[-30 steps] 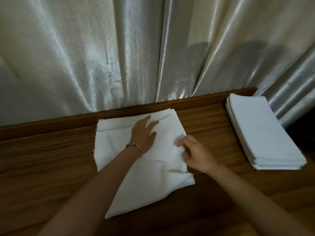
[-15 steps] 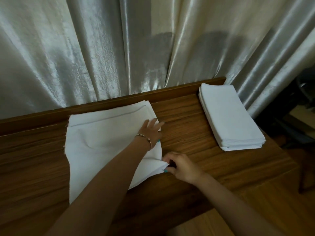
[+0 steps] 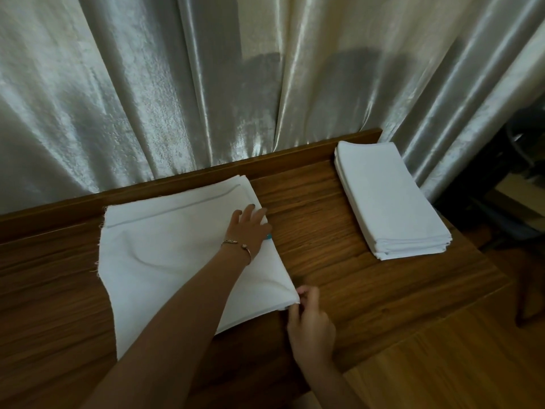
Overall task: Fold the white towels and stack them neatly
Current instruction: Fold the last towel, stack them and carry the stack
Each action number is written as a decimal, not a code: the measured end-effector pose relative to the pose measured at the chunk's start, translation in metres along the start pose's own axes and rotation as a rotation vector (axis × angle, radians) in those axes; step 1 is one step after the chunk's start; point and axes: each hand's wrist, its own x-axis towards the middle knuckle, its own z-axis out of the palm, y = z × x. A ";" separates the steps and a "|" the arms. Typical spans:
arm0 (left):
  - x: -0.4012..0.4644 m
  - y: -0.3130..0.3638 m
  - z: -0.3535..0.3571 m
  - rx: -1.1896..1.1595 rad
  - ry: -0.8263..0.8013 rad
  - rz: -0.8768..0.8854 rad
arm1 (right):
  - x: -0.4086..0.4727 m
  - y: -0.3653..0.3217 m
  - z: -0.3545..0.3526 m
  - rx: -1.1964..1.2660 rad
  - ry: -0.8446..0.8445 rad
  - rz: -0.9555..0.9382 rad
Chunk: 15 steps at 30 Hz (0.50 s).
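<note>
The towel (image 3: 177, 255) lies half-folded in the centre-left of the frame on the table (image 3: 339, 261), its long axis running from the far wall toward you, tilted slightly so the near end drifts right. Your left hand (image 3: 249, 228) rests flat on its right edge, fingers spread and open, pinning the cloth. Your right hand (image 3: 309, 317) sits at the lower right corner of the towel, fingertips closing on that corner; whether they already grip it is hard to tell. The corner lies just up and left of those fingers, so the right hand is the nearer one to carry the next fold leftward. The stack (image 3: 392, 199) waits in the upper right, well apart.
</note>
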 end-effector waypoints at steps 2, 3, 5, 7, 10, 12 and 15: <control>-0.001 0.001 0.004 -0.051 0.025 -0.036 | 0.001 -0.002 -0.008 -0.218 -0.053 -0.004; -0.004 0.001 0.007 -0.089 0.066 -0.057 | 0.003 -0.004 -0.012 -0.263 -0.083 -0.010; -0.016 0.000 0.010 -0.158 0.178 -0.076 | 0.008 -0.006 -0.020 -0.269 -0.137 -0.040; -0.035 -0.006 0.014 -0.246 0.268 -0.089 | 0.013 -0.010 -0.026 -0.244 -0.153 -0.086; -0.069 -0.033 0.025 -0.370 0.342 -0.212 | 0.024 -0.025 -0.029 -0.190 -0.083 -0.141; -0.088 -0.058 0.031 -0.451 0.336 -0.401 | 0.040 -0.044 -0.024 -0.138 -0.096 -0.157; -0.107 -0.097 0.036 -0.611 0.382 -0.694 | 0.079 -0.081 -0.008 -0.142 -0.177 -0.202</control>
